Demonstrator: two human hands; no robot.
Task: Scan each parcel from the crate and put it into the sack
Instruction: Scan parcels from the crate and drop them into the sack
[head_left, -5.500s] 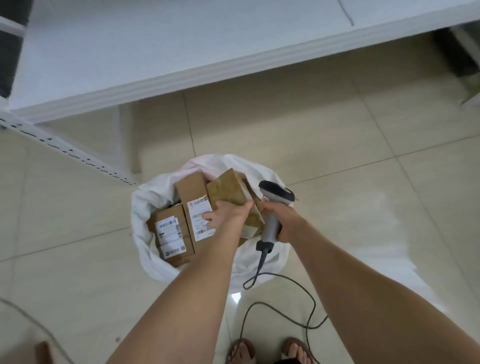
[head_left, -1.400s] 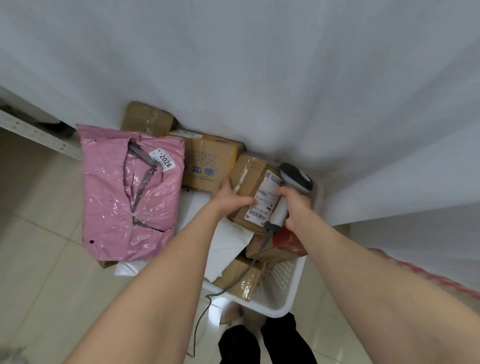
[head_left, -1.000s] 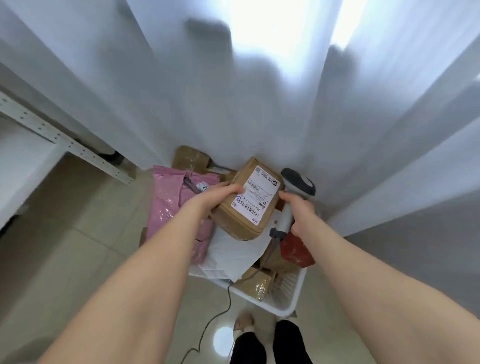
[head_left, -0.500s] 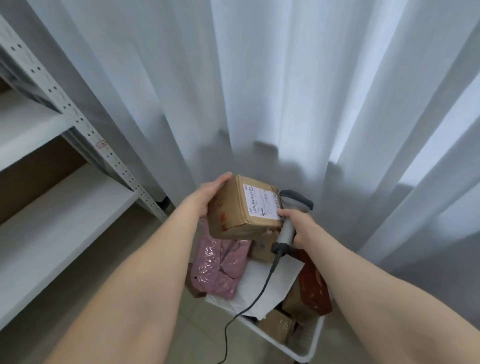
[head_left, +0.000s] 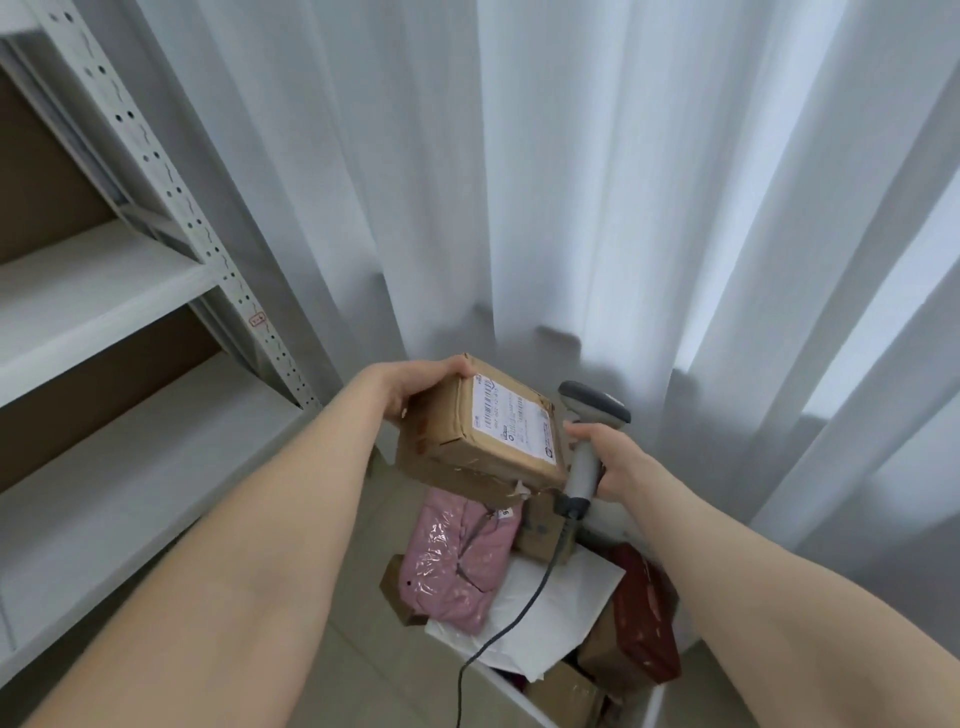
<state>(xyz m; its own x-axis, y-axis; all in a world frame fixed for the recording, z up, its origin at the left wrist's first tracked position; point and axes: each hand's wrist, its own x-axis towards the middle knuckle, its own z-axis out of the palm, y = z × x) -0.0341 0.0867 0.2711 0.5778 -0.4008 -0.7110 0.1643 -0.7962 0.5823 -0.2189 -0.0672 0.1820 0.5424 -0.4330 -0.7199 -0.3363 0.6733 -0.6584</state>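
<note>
My left hand (head_left: 410, 389) grips the box (head_left: 457, 441), my right hand (head_left: 615, 460) the scanner (head_left: 595, 408), with the curtain (head_left: 571, 182) behind. The box hides the crate's (head_left: 514, 696) far end.

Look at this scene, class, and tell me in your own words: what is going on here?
A person is working through parcels. Their left grip, a bare hand, holds a cardboard box up above the crate, label facing up. Their right grip holds a corded scanner close beside the box. More parcels lie in the crate, among them a pink mailer and a red parcel. The sack is not in view.
</note>
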